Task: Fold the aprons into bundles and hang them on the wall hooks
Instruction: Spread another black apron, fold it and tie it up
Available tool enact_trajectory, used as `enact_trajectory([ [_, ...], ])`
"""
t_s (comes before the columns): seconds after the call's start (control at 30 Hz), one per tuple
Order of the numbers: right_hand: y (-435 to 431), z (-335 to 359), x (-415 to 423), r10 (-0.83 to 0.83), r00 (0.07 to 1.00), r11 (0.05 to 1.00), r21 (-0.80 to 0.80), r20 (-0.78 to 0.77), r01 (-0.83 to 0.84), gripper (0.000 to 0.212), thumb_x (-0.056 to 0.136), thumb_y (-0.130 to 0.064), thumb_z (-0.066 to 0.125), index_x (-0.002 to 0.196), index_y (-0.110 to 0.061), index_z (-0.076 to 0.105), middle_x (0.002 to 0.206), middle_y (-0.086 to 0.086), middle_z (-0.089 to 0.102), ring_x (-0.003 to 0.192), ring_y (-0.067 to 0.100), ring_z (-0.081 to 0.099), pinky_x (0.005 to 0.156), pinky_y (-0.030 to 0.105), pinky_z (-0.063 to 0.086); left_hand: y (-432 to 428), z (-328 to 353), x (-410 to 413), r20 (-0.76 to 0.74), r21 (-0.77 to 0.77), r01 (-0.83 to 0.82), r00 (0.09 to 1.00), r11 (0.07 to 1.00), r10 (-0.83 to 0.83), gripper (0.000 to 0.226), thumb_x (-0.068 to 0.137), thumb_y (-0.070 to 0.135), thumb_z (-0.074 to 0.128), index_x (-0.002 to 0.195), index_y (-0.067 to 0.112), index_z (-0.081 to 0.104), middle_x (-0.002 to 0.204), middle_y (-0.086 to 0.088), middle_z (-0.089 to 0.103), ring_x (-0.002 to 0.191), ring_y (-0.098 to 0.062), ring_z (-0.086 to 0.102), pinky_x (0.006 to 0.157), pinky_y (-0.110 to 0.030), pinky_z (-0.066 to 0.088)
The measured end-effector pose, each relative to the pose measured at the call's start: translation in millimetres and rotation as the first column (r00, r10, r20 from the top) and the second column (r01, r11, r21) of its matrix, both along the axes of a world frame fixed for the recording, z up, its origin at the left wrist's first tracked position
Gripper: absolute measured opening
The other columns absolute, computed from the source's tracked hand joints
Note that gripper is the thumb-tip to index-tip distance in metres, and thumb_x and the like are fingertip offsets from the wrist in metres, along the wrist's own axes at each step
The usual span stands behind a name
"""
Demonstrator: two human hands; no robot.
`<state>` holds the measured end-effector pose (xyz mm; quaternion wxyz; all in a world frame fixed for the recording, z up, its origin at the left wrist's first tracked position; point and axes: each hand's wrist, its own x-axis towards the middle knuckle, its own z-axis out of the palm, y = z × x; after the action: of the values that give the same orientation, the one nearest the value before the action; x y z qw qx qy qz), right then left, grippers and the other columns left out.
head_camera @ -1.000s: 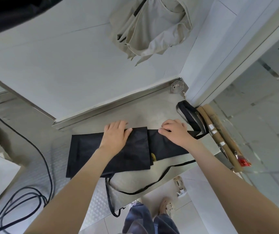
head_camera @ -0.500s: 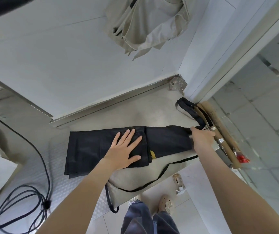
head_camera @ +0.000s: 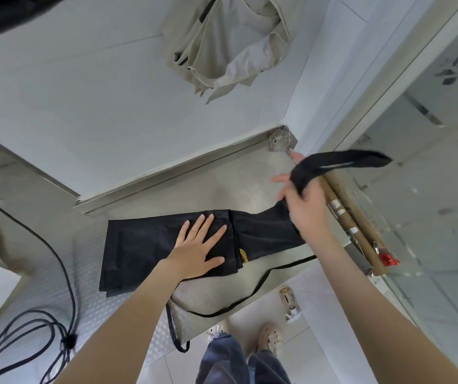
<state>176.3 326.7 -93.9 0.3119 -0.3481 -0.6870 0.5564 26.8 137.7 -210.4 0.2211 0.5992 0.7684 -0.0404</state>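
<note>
A folded black apron (head_camera: 172, 245) lies flat on a steel tabletop (head_camera: 216, 187) below a white wall. The left hand (head_camera: 197, 249) presses on it, fingers straight and spread. The right hand (head_camera: 305, 206) is curled around the apron's strap loop (head_camera: 341, 162), lifting that end off the tabletop; the loop looks motion-blurred. A beige apron (head_camera: 228, 42) hangs bundled on the wall above.
</note>
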Motion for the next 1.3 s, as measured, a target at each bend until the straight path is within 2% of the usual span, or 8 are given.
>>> enact_trajectory([
  [0.1,-20.7,-7.4,-13.3,0.413,0.761,0.81,0.181,0.5,-0.558,0.065,0.095,-0.006,0.043,0.14,-0.052,0.032,0.12,-0.002,0.064,0.078,0.021,0.061,0.077,0.035,0.053,7.9,3.1,-4.1,0.374,0.017,-0.245,0.901,0.969,0.221,0.059,0.093,0.031,0.048,0.147,0.04,0.026,0.153,0.016,-0.009,0.143,-0.009,-0.013,0.116,-0.041,-0.015],
  [0.27,-50.7,-35.4,-23.6,0.314,0.357,0.634,0.086,0.88,-0.769,0.056,0.096,-0.018,0.047,0.148,-0.023,0.025,0.135,0.006,0.053,0.11,0.03,0.057,0.09,0.042,0.049,17.9,48.9,-19.5,0.849,-0.436,-0.853,-0.285,0.287,0.445,0.022,0.1,0.009,0.038,0.098,0.012,0.06,0.113,-0.012,0.063,0.105,-0.029,0.059,0.082,-0.031,0.049],
  [0.37,-52.9,-54.3,-25.5,0.218,0.341,0.571,0.163,0.914,-0.804,0.062,0.095,-0.022,0.052,0.149,-0.016,0.022,0.133,0.008,0.051,0.114,0.028,0.053,0.093,0.038,0.043,-1.4,58.4,-38.3,0.791,-0.588,-0.807,-0.587,-0.051,0.171,0.031,0.104,0.027,0.032,0.108,0.008,0.056,0.116,-0.01,0.061,0.097,-0.025,0.061,0.085,-0.034,0.048],
  [0.53,-52.3,-74.4,-20.0,0.114,0.383,0.605,0.241,0.917,-0.759,0.066,0.095,-0.038,0.05,0.15,-0.021,0.019,0.144,0.006,0.039,0.131,0.026,0.036,0.108,0.041,0.026,-15.0,56.2,-37.8,0.87,-0.238,-0.962,-0.272,-0.132,0.411,0.045,0.1,0.033,0.043,0.142,0.018,0.037,0.132,-0.004,0.051,0.123,-0.02,0.049,0.106,-0.034,0.036],
  [0.67,-38.8,-74.0,-14.3,-0.01,0.357,0.641,0.28,0.934,-0.715,0.075,0.091,-0.058,0.044,0.151,-0.025,0.016,0.157,0.009,0.018,0.146,0.028,0.01,0.116,0.05,-0.001,-14.4,40.9,-18.0,0.522,0.135,-0.784,0.576,0.606,0.629,0.065,0.094,0.046,0.052,0.15,0.029,0.024,0.158,0.0,0.018,0.146,-0.019,0.013,0.118,-0.043,0.009],
  [0.77,-26.4,-71.8,-6.2,-0.114,0.363,0.686,0.337,0.925,-0.644,0.068,0.097,-0.054,0.031,0.154,-0.022,0.009,0.161,0.01,0.007,0.148,0.029,0.001,0.115,0.053,-0.005,-20.1,22.0,-10.2,0.149,-0.07,-0.476,0.864,0.877,0.481,0.075,0.092,0.063,0.036,0.152,0.037,-0.001,0.159,0.001,-0.018,0.145,-0.02,-0.02,0.115,-0.049,-0.011],
  [1.1,-52.6,-99.2,-7.3,0.169,0.284,0.518,0.16,0.944,-0.84,0.053,0.103,-0.041,0.012,0.153,-0.029,-0.004,0.161,-0.008,-0.003,0.148,0.012,-0.003,0.118,0.038,-0.003,-22.2,3.0,-0.4,0.04,0.053,-0.542,0.841,0.839,0.54,0.061,0.102,0.045,0.026,0.152,0.031,-0.007,0.161,-0.002,-0.011,0.148,-0.021,-0.011,0.117,-0.048,-0.005],
  [1.3,-48.2,-97.7,-8.6,0.083,0.304,0.566,0.206,0.949,-0.798,0.052,0.105,-0.035,0.018,0.153,-0.032,-0.003,0.161,-0.01,0.001,0.149,0.015,0.0,0.118,0.041,-0.001,-56.5,19.5,-25.2,0.047,0.284,-0.905,0.342,0.316,0.938,0.063,0.087,0.015,0.056,0.144,0.007,0.03,0.147,-0.02,0.031,0.136,-0.038,0.026,0.11,-0.052,0.018],
])
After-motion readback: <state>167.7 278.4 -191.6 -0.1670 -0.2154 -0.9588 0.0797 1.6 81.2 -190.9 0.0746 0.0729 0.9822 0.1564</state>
